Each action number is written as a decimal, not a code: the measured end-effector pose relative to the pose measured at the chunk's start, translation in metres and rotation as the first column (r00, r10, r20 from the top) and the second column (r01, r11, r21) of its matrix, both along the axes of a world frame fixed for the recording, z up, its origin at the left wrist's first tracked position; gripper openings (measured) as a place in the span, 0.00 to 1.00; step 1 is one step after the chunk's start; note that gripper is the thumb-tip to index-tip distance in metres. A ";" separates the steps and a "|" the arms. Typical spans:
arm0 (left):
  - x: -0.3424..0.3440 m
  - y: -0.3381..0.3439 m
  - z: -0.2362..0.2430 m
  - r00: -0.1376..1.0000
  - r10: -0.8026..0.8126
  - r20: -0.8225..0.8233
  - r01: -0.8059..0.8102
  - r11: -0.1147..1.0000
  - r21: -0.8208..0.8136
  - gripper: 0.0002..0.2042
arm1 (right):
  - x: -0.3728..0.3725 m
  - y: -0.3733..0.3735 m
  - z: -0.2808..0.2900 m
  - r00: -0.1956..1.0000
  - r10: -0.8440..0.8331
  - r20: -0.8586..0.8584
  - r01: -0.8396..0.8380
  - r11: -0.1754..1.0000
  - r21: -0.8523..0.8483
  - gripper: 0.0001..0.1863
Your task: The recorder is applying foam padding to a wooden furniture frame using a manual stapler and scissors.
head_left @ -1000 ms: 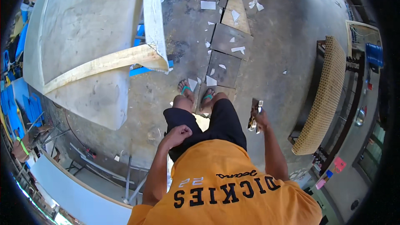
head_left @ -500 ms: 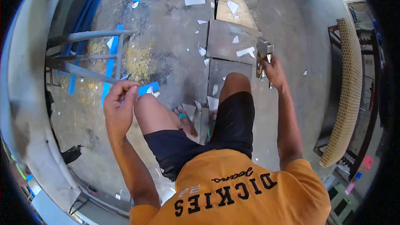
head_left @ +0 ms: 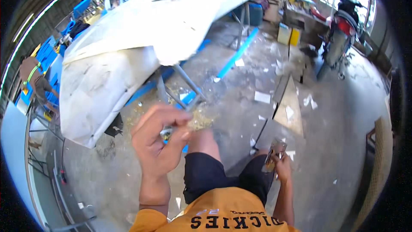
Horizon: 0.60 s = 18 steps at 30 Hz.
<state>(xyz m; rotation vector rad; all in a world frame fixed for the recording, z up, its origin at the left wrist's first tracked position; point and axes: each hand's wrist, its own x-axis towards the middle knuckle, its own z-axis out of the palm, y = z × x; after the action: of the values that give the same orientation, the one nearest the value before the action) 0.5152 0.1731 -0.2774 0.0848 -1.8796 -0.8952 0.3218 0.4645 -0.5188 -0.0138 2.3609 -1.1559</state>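
A white-covered worktable (head_left: 128,38) is blocking the space ahead and left of the left hand (head_left: 159,141), and a grey metal trestle leg (head_left: 189,82) is slanting out beyond it. Open air is running forward from the right hand (head_left: 282,167) over the scrap-littered concrete floor (head_left: 234,107), while a motorcycle (head_left: 342,38) is standing far ahead and a tan panel (head_left: 379,174) is bounding the right.

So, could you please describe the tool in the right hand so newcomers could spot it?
From the orange shirt at the bottom, look up and right to the right hand. It grips the tool, shiny metal, unlike the white scraps on the floor.
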 end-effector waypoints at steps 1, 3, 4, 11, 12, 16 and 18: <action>-0.009 -0.004 0.010 0.997 0.037 -0.075 -0.043 0.995 -0.089 0.11 | -0.002 -0.004 0.005 0.999 0.005 -0.045 -0.009 0.995 -0.100 0.07; -0.024 -0.007 0.030 0.975 0.162 -0.154 -0.196 0.953 -0.232 0.14 | 0.000 -0.008 0.007 0.993 0.017 -0.115 -0.051 0.954 -0.297 0.07; -0.031 -0.010 0.039 0.937 0.269 -0.223 -0.334 0.875 -0.349 0.17 | 0.000 -0.011 0.007 0.989 0.021 -0.147 -0.077 0.918 -0.389 0.07; -0.083 -0.038 0.061 0.875 0.401 -0.273 -0.484 0.689 -0.539 0.17 | -0.015 -0.024 0.005 0.993 0.012 -0.121 -0.072 0.858 -0.509 0.05; -0.086 -0.042 0.061 0.881 0.401 -0.250 -0.470 0.695 -0.544 0.16 | -0.010 -0.030 0.021 0.989 0.002 -0.145 -0.076 0.858 -0.508 0.05; -0.088 -0.057 0.059 0.928 0.336 -0.163 -0.369 0.761 -0.534 0.14 | -0.003 -0.041 0.047 0.976 -0.019 -0.216 -0.091 0.867 -0.490 0.05; -0.086 -0.065 0.057 0.965 0.235 -0.114 -0.261 0.839 -0.477 0.12 | -0.007 -0.039 0.052 0.957 0.021 -0.290 -0.156 0.878 -0.453 0.05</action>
<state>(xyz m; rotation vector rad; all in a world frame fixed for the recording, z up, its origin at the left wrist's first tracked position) 0.4295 0.1078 -0.2203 -0.0059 -1.9386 -0.2236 0.3149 0.4254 -0.4667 -0.4791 2.2091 -1.7515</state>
